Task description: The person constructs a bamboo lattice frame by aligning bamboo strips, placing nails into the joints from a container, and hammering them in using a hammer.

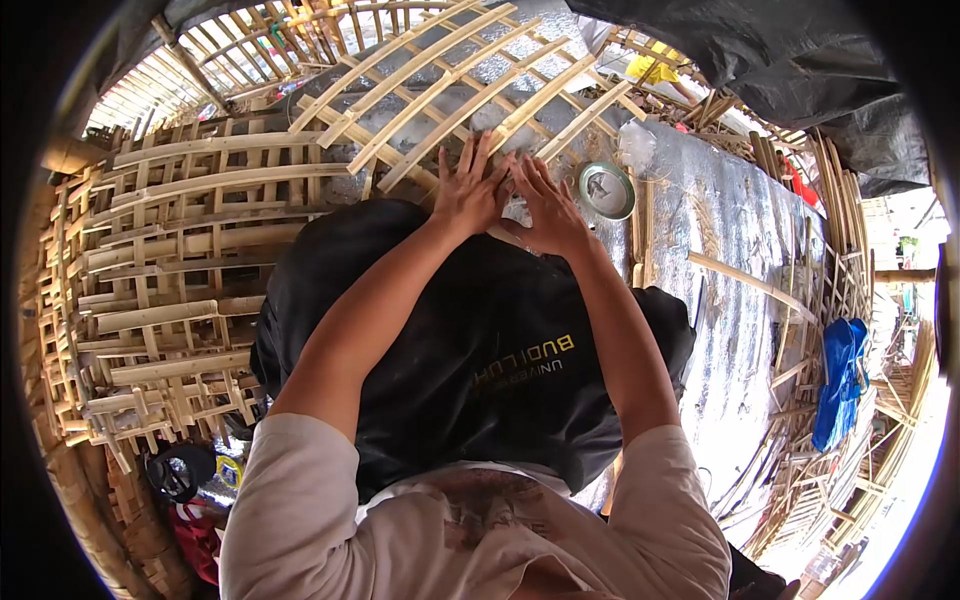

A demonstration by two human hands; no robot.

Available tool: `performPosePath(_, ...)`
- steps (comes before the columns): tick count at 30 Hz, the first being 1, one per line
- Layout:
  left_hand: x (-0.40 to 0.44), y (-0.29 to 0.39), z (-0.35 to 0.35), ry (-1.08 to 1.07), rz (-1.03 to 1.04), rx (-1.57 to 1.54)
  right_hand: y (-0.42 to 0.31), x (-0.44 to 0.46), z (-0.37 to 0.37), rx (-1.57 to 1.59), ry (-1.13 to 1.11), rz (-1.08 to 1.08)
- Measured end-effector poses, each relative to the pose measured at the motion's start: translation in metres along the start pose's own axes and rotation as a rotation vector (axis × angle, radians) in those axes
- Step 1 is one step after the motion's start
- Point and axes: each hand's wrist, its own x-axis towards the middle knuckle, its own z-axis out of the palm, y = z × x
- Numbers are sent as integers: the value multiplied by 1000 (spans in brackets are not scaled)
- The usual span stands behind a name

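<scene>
Over the person's lap, draped in a black cover with upside-down lettering, both bare hands reach forward to the open bamboo lattice. The left hand has its fingers spread at the lattice's near edge, and the right hand lies close beside it, fingers stretched out too, the two nearly meeting. Neither is closed into a fist — how hard the fingertips press, or whether one nips a strip, I cannot tell from here.

The lattice lies just beyond the knees, its flat strips crossing on the slant, loose ends sticking out past the crossings. Just right of the right hand sits a round tin, and farther right a loose strip lies over the silvery sheet. A denser bamboo rack stretches off to the left.

I'd judge the lattice light and springy, each strip stiff along its length but ready to bend, or split, if forced sideways. Cut edges could be sharp and leave splinters — best taken flat-fingered at the crossings, one hand on each side, rather than by a single loose end
</scene>
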Motion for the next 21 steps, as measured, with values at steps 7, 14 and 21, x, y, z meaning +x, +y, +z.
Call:
performPosePath(7, 1, 5, -4, 16, -24, 14, 16, -1, 4, 174, 442, 118)
performPosePath(14, 0, 3, -6, 4, -26, 8, 3, -16, -14, 134, 110, 488)
performPosePath(21, 1, 4, -4, -16, -36, 18, 10, -16, -11, 185, 181, 416)
